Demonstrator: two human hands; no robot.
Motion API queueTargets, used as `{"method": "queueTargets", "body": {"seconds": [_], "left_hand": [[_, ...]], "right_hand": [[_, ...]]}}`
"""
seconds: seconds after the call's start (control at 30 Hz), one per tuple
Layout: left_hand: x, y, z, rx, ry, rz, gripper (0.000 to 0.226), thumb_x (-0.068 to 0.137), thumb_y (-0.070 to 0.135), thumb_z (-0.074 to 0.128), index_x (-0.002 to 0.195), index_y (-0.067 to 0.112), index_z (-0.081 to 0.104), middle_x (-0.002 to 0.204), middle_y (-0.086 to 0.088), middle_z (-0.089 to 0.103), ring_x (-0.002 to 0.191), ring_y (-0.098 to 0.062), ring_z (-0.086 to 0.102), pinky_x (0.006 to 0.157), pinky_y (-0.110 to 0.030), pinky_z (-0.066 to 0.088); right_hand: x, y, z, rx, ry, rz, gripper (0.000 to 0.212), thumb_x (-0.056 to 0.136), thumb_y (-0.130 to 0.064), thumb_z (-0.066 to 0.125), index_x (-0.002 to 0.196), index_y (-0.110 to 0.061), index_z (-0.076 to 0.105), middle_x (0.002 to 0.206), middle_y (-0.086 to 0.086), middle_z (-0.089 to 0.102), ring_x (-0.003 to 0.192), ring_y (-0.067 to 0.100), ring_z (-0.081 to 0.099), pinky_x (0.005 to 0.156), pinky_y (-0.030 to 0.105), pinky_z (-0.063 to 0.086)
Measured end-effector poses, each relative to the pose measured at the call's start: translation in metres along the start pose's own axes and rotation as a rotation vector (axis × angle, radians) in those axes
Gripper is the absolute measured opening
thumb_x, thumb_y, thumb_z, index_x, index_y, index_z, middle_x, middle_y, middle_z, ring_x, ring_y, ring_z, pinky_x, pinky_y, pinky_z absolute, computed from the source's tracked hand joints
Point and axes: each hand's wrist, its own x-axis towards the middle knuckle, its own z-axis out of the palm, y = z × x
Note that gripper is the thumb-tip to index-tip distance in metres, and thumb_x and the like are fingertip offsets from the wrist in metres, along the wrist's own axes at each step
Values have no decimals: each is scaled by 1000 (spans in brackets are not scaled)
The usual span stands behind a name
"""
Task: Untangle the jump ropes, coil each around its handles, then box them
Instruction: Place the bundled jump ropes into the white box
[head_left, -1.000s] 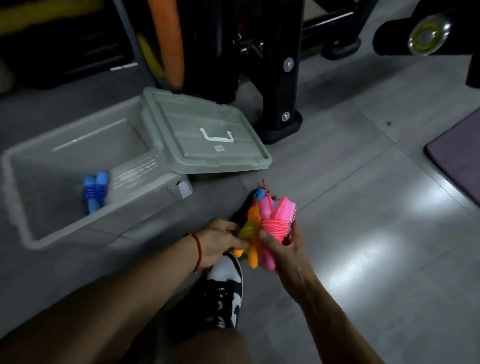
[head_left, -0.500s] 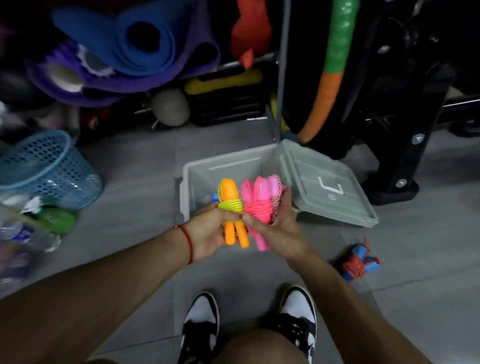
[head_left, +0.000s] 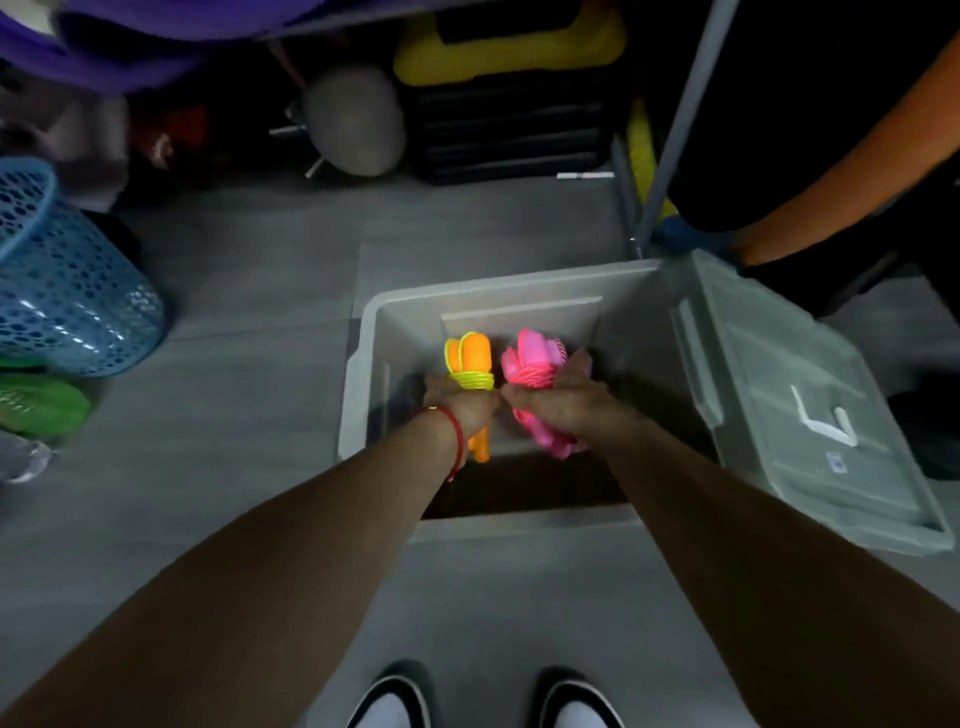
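At the far left a blue perforated plastic basket (head_left: 57, 291) stands tilted on the grey tiled floor (head_left: 249, 415), with a flat green round object (head_left: 36, 402) just beside its base. Further back, against the dark clutter, a grey rounded ball-like thing (head_left: 353, 119) sits near a yellow and black plastic case (head_left: 511, 88).

Moving toward the middle, the person's left hand (head_left: 460, 402), a red string bracelet (head_left: 457, 441) on its wrist, is curled round the orange-handled jump rope wound with yellow-green cord (head_left: 467, 364). The orange handles stick up above the fingers and one end pokes out below the wrist. This bundle is held inside the opening of the translucent grey plastic storage box (head_left: 374, 332), low over its bottom; whether it touches the bottom I cannot tell.

Right next to it, knuckles nearly touching the left ones, the right hand (head_left: 558, 397) grips the pink-handled jump ropes wrapped in pink cord (head_left: 532, 364), also within the box. The pink handles fan out above and below the fist.

To the right, the box's grey hinged-looking lid with a white handle (head_left: 810, 415) lies open, leaning outward from the box's right rim. Beyond it stands a slanting grey metal pole (head_left: 680, 124) and an orange padded bar (head_left: 852, 161) against black equipment.

At the bottom edge, the toes of two black-and-white shoes (head_left: 389, 701) point toward the box.
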Motion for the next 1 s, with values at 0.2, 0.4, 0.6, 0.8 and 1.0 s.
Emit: {"method": "queueTargets", "body": {"seconds": [0.2,0.4,0.6,0.8,1.0], "left_hand": [[34,-24,11,786,57,297,70,95,36,56,156,21,23,161,-24,17,133,-43,44,110,-45,38],[24,-33,1,518,141,246,81,80,42,76,145,13,36,145,-20,40,133,-37,42,110,-43,39],[19,-29,-6,367,110,337,73,78,43,79,139,31,40,119,-9,67,110,-31,64,90,-35,50],[17,-15,4,509,113,246,64,67,48,65,125,31,45,114,-8,61,104,-36,65,84,-36,50],[6,-28,11,621,110,212,57,94,38,63,137,10,36,138,-20,50,126,-39,52,100,-38,41]], "right_hand": [[47,18,23,-331,-126,-52,100,89,-53,67,158,-13,8,159,31,15,134,39,46,88,17,49],[64,24,25,-457,-84,-34,63,101,-11,50,154,-3,18,159,21,23,143,34,33,99,7,37],[48,20,30,-484,-184,-54,66,98,-10,55,154,-1,22,157,24,30,142,39,36,108,36,43],[49,32,34,-606,-119,-109,72,99,-24,56,156,-5,18,161,24,19,142,42,34,104,27,47],[37,17,10,-650,-177,-124,58,80,-11,70,131,-16,43,136,24,49,118,40,56,72,34,52]]}}
